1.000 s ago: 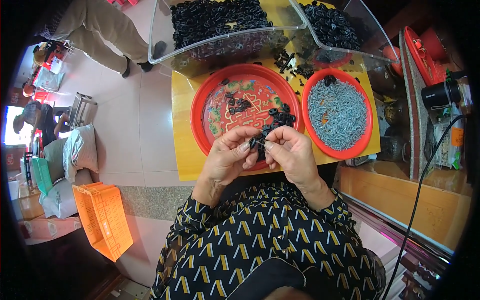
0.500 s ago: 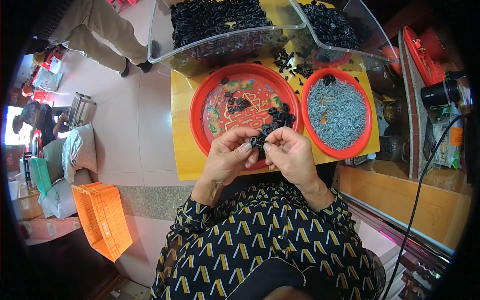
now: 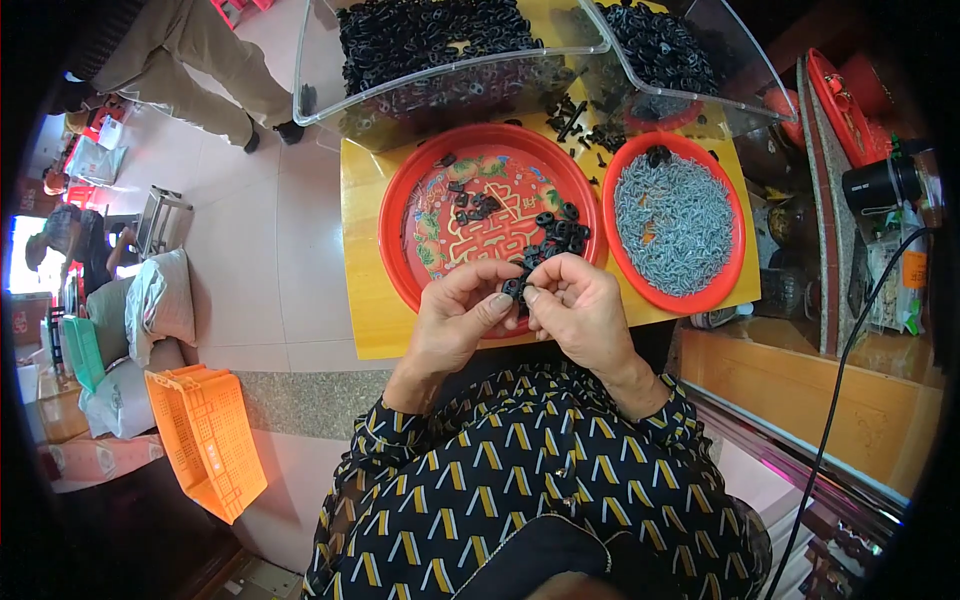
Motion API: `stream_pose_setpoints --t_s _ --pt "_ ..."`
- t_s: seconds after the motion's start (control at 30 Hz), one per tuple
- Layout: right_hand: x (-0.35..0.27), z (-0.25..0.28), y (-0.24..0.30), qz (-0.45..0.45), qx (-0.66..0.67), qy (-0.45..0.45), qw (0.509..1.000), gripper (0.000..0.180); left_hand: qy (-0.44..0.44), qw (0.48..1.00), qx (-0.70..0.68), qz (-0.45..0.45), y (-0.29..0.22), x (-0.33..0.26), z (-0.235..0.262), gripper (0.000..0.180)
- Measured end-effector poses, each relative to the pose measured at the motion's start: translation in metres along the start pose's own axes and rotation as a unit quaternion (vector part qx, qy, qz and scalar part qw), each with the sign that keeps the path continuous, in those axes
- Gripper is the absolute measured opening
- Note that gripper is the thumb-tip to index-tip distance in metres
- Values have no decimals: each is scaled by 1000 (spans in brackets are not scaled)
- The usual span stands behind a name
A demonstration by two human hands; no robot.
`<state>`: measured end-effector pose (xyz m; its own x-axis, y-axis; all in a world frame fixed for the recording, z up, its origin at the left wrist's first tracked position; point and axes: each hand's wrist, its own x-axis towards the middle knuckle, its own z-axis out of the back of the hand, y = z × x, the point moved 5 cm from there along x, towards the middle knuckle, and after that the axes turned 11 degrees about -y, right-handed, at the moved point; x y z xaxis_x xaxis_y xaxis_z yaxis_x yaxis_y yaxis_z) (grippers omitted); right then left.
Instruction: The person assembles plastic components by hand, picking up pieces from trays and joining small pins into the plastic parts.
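Over the near rim of a round red tray [image 3: 395, 262], my two hands meet at a small black plastic part [image 3: 513, 288] with holes in it. My left hand [image 3: 462, 312] pinches it between thumb and fingers. My right hand [image 3: 580, 305] is closed in a pinch at the part's right side; whatever its fingertips hold is too small to make out. Loose black parts [image 3: 565, 235] are heaped in the tray just beyond my hands, and a smaller group of black pieces [image 3: 474, 205] lies near its middle. To the right, a red oval tray [image 3: 738, 225] holds many silvery screws [image 3: 672, 230].
Two clear plastic bins [image 3: 450, 80] full of black parts stand at the back of the yellow tabletop [image 3: 365, 310]. Black screws or pins [image 3: 572, 122] lie loose between bins and trays. An orange crate [image 3: 205, 440] sits on the floor at left; a person's legs [image 3: 205, 70] show far left.
The black part between my fingers has turned, showing more of its holed face. My hands stay almost in the same place, with small finger movements.
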<state>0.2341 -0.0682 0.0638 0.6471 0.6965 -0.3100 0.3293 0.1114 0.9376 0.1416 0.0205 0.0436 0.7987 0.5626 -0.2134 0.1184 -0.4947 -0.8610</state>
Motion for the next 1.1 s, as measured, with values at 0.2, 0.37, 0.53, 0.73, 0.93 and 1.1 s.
stream_pose_setpoints --t_s 0.2,0.37,0.53,0.73,0.93,1.1 --pt "0 -2 2 -4 21 9 1000 5 6 1000 8 -3 1 0 -1 23" --pt "4 -2 -1 -18 85 50 995 7 -5 1000 11 -21 -3 -2 1 23" --pt "9 1 -17 -44 172 80 981 12 16 999 22 -43 -5 -1 -1 23" --pt "10 -1 -19 -28 189 90 978 14 -3 995 65 -81 -7 -3 -2 21" --pt "11 -1 -17 -22 186 89 978 15 -13 992 69 -100 -5 -3 -4 21" --pt "20 -1 -16 -7 157 99 983 12 -42 988 104 -106 -3 2 -7 22"
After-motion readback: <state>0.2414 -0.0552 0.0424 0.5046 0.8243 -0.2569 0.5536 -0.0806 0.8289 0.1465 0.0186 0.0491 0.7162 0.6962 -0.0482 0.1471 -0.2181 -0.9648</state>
